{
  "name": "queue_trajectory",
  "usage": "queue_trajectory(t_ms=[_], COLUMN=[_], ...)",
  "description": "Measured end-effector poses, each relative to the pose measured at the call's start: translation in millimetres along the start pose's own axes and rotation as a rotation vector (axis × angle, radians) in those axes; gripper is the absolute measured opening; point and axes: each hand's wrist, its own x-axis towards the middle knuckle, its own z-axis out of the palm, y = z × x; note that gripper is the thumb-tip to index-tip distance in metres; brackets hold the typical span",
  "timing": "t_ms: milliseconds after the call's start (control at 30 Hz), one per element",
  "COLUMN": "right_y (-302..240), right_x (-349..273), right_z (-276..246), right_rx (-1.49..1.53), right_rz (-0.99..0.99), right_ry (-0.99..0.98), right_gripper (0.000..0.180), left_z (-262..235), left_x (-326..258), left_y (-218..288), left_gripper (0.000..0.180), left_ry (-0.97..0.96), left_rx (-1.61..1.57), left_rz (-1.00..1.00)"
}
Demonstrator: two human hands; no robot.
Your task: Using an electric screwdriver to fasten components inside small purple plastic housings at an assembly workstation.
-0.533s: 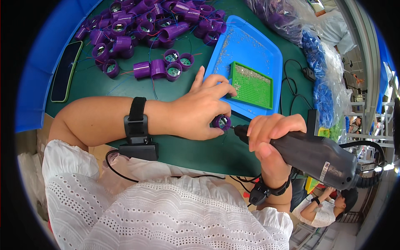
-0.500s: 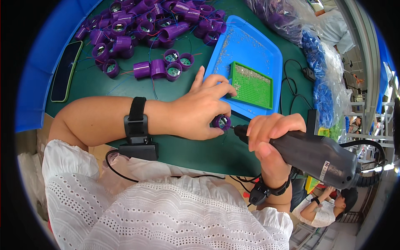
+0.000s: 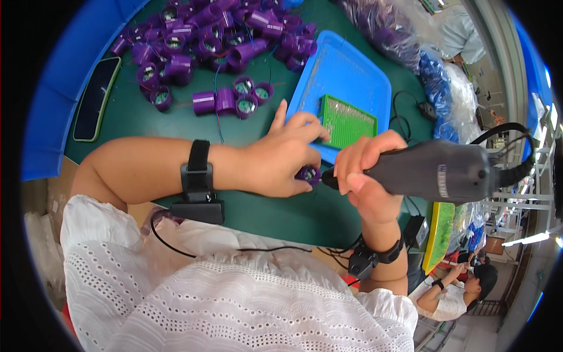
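Note:
My left hand pinches a short purple plastic cup between thumb and a finger, with a green circuit board inside it. The other fingers of that hand reach out over the near edge of a blue tray. My right hand is wrapped round a black electric screwdriver, held almost level with its cable end to the right. Its nose points left into the mouth of the cup; the bit's exact contact is too small to tell.
Inside the blue tray sits a green perforated screw tray with small metal screws. Many purple cups with wires are heaped at the far left. A phone lies by a blue bin wall. Plastic bags stand far right; another person sits to the right.
The screwdriver's cable end has swung away from me, bringing it closer to level. Its nose has come nearer the cup. My left hand keeps its hold, and the whole view has shifted slightly.

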Motion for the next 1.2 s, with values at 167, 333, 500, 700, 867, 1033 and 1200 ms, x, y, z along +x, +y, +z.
queue_trajectory(t_ms=[167,333,500,700,867,1033,1200], right_y=[2.1,4.5,-34.2,-71.3,-32.7,21.6,47.5], right_x=[4.8,-6.6,-13.5,-27.4,-45.2,-34.6,-40.3], right_z=[5.8,2.8,-0.5,-12.8,-29.1,-23.4,-30.7], right_rx=[0.108,0.103,0.009,0.469,0.821,1.105,1.076], right_rz=[0.06,0.153,-0.068,-0.382,-0.216,0.015,0.044], right_ry=[0.051,0.195,0.173,0.367,0.437,0.329,0.342], right_gripper=[0.025,0.031,0.027,0.021,0.018,0.017,0.016], left_z=[-1.3,11.2,-1.2,-75.6,-208.9,-314.3,-330.3], left_x=[-4.7,-3.5,0.1,-12.4,-51.6,-189.4,-224.4], left_y=[5.9,7.6,26.5,58.3,81.7,46.5,15.0], left_gripper=[0.027,0.029,0.029,0.021,0.021,0.026,0.032], left_ry=[0.007,0.005,-0.117,0.161,0.832,1.192,1.019], left_rx=[-0.026,0.001,0.132,0.267,0.488,1.065,0.982], left_rz=[-0.005,0.052,0.059,0.077,-0.13,-0.509,-0.917])
